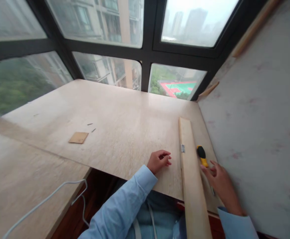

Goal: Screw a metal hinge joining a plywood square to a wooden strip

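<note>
My left hand (159,161) is over the windowsill's stone top, left of a long wooden board (191,172). Its thumb and fingers are closed in a pinch, and whatever they hold is too small to name. A small metal plate (183,148) sits on the board's left edge. To the right of the board lies a screwdriver (202,155) with a black and yellow handle. My right hand (221,184) is at the handle's near end, thumb and fingers apart on either side. Part of the shaft is hidden beneath that hand.
A square brown piece (78,137) lies left on the stone top (125,122), with two thin dark bits (93,130) beside it. A white cable (47,196) crosses the lower left. The wall (259,132) stands close on the right, and framed windows (147,53) line the back.
</note>
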The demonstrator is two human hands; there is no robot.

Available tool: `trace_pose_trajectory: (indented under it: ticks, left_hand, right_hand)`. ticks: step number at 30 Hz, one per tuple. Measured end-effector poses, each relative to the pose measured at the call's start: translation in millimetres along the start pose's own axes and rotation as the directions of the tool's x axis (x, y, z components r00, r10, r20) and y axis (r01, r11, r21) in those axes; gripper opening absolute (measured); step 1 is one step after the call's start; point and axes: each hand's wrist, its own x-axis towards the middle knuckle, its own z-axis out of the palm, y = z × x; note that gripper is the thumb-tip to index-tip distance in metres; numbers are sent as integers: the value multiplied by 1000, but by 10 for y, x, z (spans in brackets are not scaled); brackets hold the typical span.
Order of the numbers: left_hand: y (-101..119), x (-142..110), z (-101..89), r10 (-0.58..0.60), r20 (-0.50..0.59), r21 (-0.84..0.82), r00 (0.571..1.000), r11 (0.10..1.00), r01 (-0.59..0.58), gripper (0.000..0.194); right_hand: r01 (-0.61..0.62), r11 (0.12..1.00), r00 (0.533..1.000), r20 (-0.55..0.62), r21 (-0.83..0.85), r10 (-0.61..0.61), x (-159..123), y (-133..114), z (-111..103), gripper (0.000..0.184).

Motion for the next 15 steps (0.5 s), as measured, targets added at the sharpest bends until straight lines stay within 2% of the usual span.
trace_pose_trajectory:
  ticks: [3, 5, 6, 7, 10, 13, 15]
  left_hand:
    - [48, -138, -340, 31, -64, 19, 997, 999, -30, 30]
    - [129, -190, -649, 66, -192, 76, 979, 996, -52, 27]
    - [184, -206, -826, 90, -285, 117, 954, 991, -59, 24]
    - [249, -219, -1016, 108, -393, 153, 913, 987, -50, 22]
    - [477, -260, -1614, 205, -645, 270, 736, 962, -31, 19]
    - [709, -350, -2142, 391, -742, 493, 544, 868, 49, 20]
    - [841, -443, -2411, 484, -739, 623, 469, 756, 200, 31]
  right_hand:
    - [-18, 1000, 1000, 5, -16, 18, -77, -53, -51, 72]
    - [12, 999, 999, 42, -41, -10, -100, -145, -107, 69]
    - [17, 998, 999, 42, -52, -14, -106, -203, -135, 66]
    - [-4, 998, 999, 32, -57, 6, -108, -266, -160, 63]
    - [-96, 995, 992, 80, -40, 99, -96, -439, -186, 57]
    - [-102, 995, 987, 128, 11, 100, -62, -500, -111, 55]
    - [-59, 996, 991, 121, 64, 51, -34, -460, -10, 53]
